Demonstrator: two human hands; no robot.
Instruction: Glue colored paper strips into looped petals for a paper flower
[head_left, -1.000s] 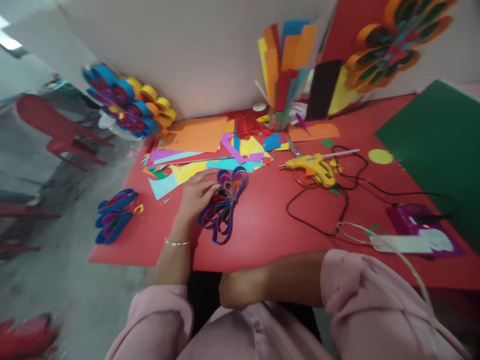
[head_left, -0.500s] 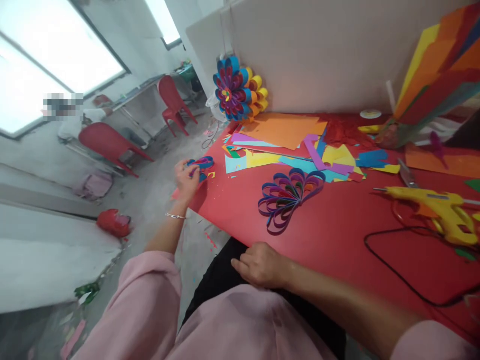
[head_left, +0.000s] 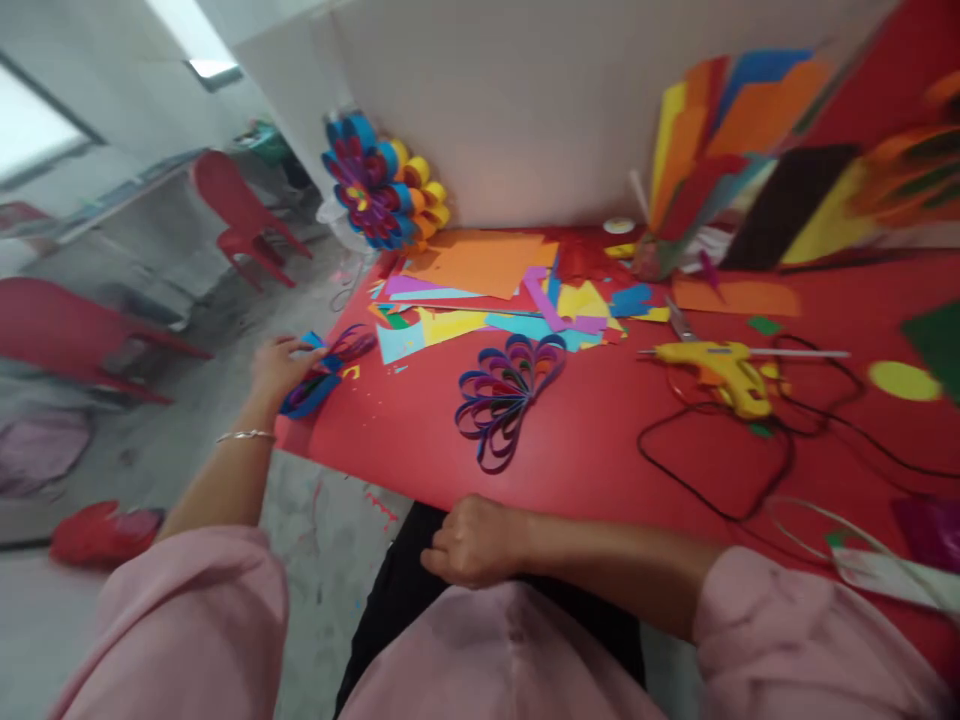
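Note:
At the table's left end, my left hand (head_left: 276, 372), with a bracelet on the wrist, has its fingers closed on blue and purple paper loops (head_left: 307, 393). Some of these loops stick out to the right of the fingers; blur hides the exact grip. My right hand (head_left: 474, 542) is curled into a fist at the front edge, over my lap, and nothing shows in it. Between the hands and farther back lies a fan of quilled paper loops (head_left: 504, 395) in blue, purple, red and green on the red tabletop (head_left: 585, 450).
Paper sheets and strips (head_left: 472, 262) lie along the back. A paper flower (head_left: 367, 185) hangs at the back left. To the right are a yellow glue gun (head_left: 720, 372) with a looping black cord, scissors (head_left: 679, 320) and upright coloured paper (head_left: 720, 140). Red chairs (head_left: 232, 205) stand beyond the table.
The view has swung right, bringing more of the table's right side into sight. The loops at my left hand now look turned and more spread. My right fist stays at the table edge.

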